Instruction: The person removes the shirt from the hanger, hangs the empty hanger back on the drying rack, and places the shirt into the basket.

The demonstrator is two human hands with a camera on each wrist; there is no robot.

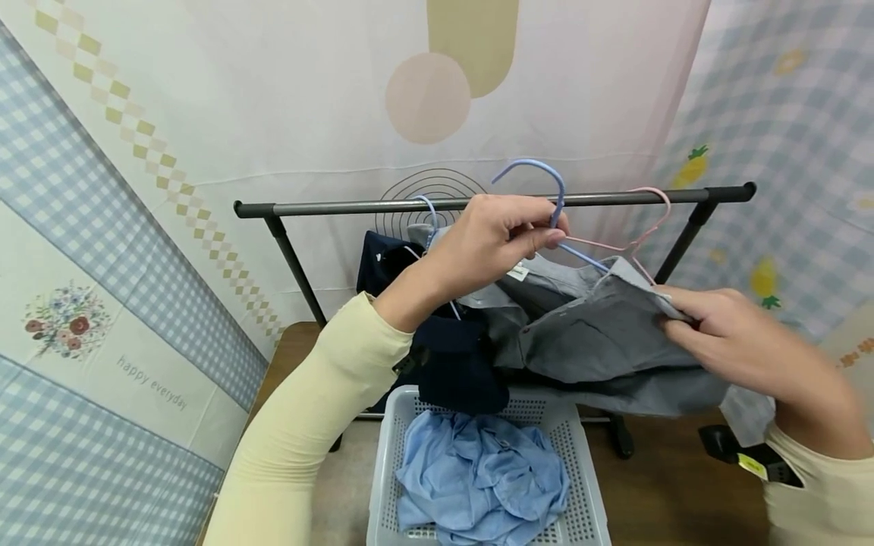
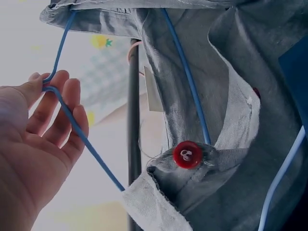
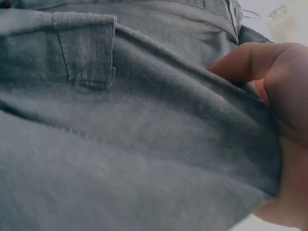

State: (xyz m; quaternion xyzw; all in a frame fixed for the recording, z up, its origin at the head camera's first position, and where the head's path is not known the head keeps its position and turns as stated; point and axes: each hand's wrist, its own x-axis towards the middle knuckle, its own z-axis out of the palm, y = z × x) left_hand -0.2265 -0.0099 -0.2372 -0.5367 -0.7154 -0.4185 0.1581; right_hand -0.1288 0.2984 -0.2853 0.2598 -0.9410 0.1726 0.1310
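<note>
A grey garment (image 1: 594,326) with red buttons (image 2: 187,155) hangs in front of the rack; bunching hides its full shape. My left hand (image 1: 492,235) pinches a blue wire hanger (image 1: 546,171) at the base of its hook, just in front of the rail. The hanger's arms run inside the garment's opening, under the cloth. At the garment's right end, my right hand (image 1: 724,334) holds its edge between thumb and fingers. Close up in the right wrist view, a stitched tab (image 3: 89,50) shows on the cloth. A pale label (image 1: 519,271) sits inside the opening.
A dark rail (image 1: 328,207) on angled legs spans the view. A navy garment (image 1: 454,356) hangs left of the grey one, and a pink hanger (image 1: 658,212) at the right. Below, a light plastic basket (image 1: 382,485) holds light-blue cloth (image 1: 485,474). Patterned curtains surround the rack.
</note>
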